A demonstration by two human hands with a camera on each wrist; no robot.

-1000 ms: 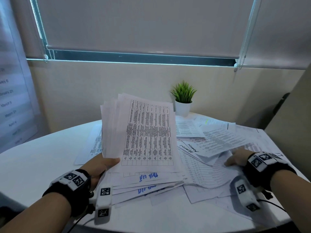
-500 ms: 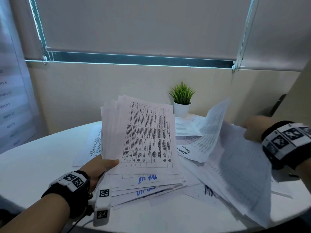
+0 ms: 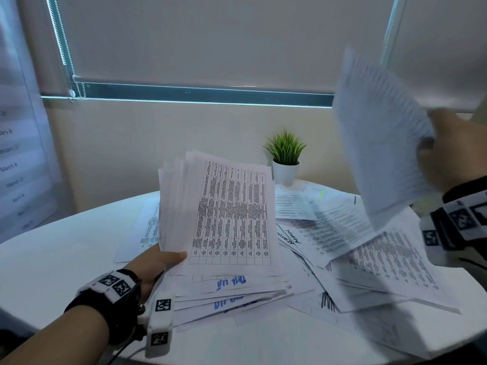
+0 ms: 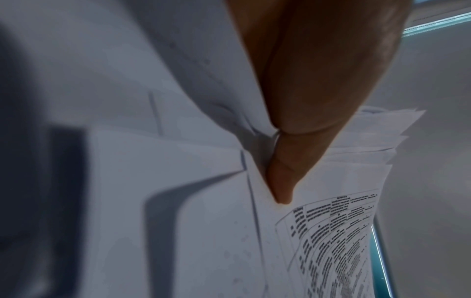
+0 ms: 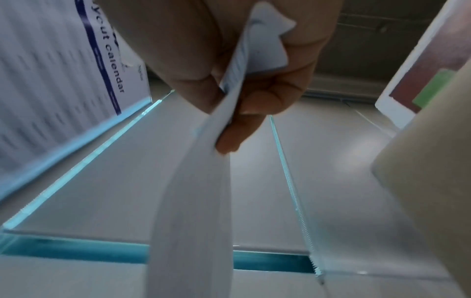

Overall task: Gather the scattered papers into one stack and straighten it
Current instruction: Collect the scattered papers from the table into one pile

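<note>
My left hand [image 3: 158, 262] grips a thick sheaf of printed papers [image 3: 224, 214] by its lower left corner, holding it tilted up over the table; the thumb [image 4: 280, 181] lies on the top sheet. My right hand [image 3: 448, 151] is raised high at the right and pinches a blurred sheet [image 3: 379, 143] between thumb and fingers [image 5: 242, 121]. More papers lie fanned under the sheaf [image 3: 232, 293] and scattered across the right of the round white table [image 3: 52, 259], among them a loose pile [image 3: 382, 259].
A small potted plant [image 3: 286, 159] stands at the table's back edge behind the papers. One sheet [image 3: 145, 233] lies flat to the left of the sheaf. A wall calendar [image 3: 15, 164] hangs at the left. Window blinds close the back.
My right hand has risen from the papers on the table's right side, lifting a sheet up and to the right. The left hand and its sheaf have stayed put.
</note>
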